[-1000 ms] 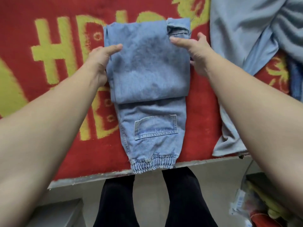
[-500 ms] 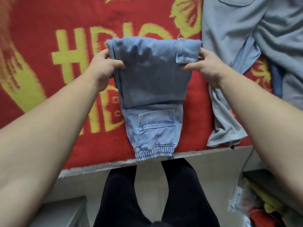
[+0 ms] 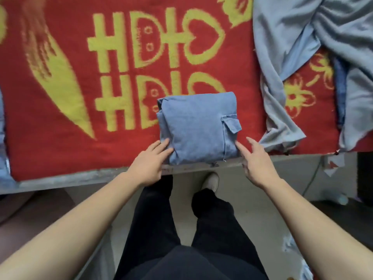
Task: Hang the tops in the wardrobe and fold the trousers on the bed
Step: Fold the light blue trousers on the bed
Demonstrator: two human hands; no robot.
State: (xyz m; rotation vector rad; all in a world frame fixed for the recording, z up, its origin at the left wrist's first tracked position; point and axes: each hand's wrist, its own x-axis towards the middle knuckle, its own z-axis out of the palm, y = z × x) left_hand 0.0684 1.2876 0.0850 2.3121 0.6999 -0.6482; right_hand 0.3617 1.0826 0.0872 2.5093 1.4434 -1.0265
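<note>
From the head camera, the folded jeans (image 3: 196,127) lie as a compact square bundle at centre frame, near the front edge of the red blanket (image 3: 70,138) with yellow patterns on the bed. The left hand (image 3: 148,165) rests against the bundle's lower left corner, fingers loosely spread, gripping nothing. The right hand (image 3: 257,158) touches the lower right corner with its fingertips, fingers apart. A heap of pale blue clothes (image 3: 302,47) fills the upper right of the frame.

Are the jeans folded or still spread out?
Folded: the jeans form a compact square bundle at the bed edge, no legs trailing.
</note>
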